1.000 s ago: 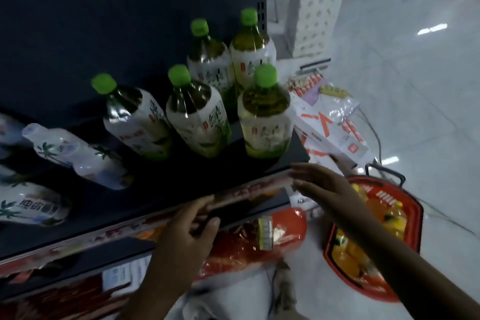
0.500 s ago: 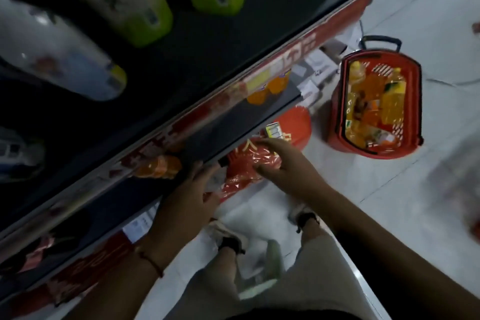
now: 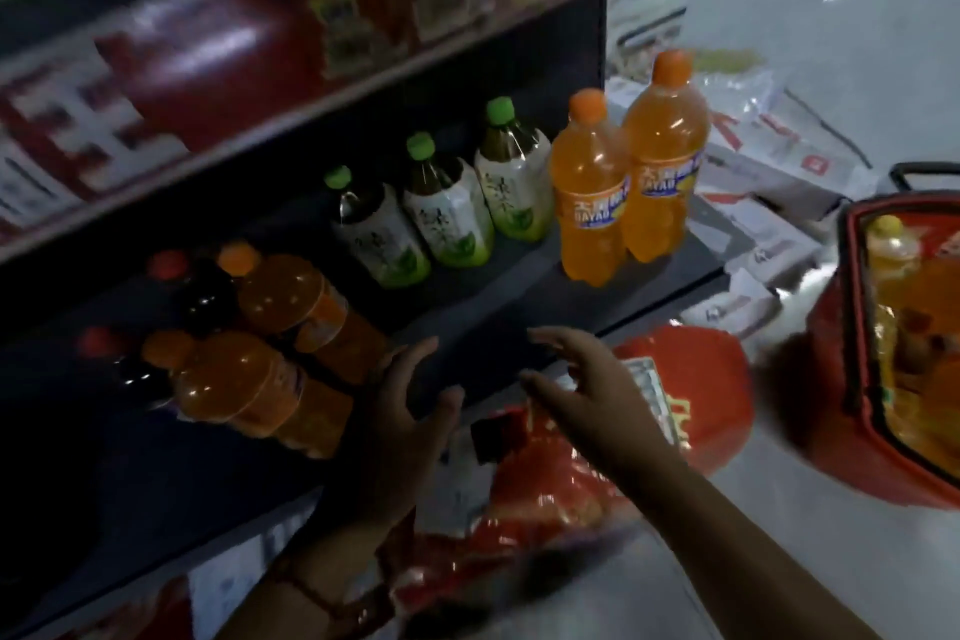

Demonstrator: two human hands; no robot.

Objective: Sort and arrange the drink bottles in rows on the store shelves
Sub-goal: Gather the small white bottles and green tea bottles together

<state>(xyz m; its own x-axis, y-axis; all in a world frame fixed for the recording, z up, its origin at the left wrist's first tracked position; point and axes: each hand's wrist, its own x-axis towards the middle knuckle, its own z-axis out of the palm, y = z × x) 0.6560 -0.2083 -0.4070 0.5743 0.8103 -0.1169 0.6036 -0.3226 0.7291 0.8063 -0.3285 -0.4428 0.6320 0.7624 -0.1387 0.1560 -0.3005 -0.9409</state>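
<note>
Dim store light leaves my shelf (image 3: 519,307) in deep shadow, glare streaks the floor (image 3: 810,16), and motion blur smears everything, worst at the edges.

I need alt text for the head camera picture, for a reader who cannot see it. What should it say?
Two empty hands, the left hand and the right hand, reach with open fingers toward a dark store shelf. On it stand three green-capped tea bottles and two orange soda bottles, with more orange and dark bottles at the left. A red basket of drinks sits on the floor.
</note>
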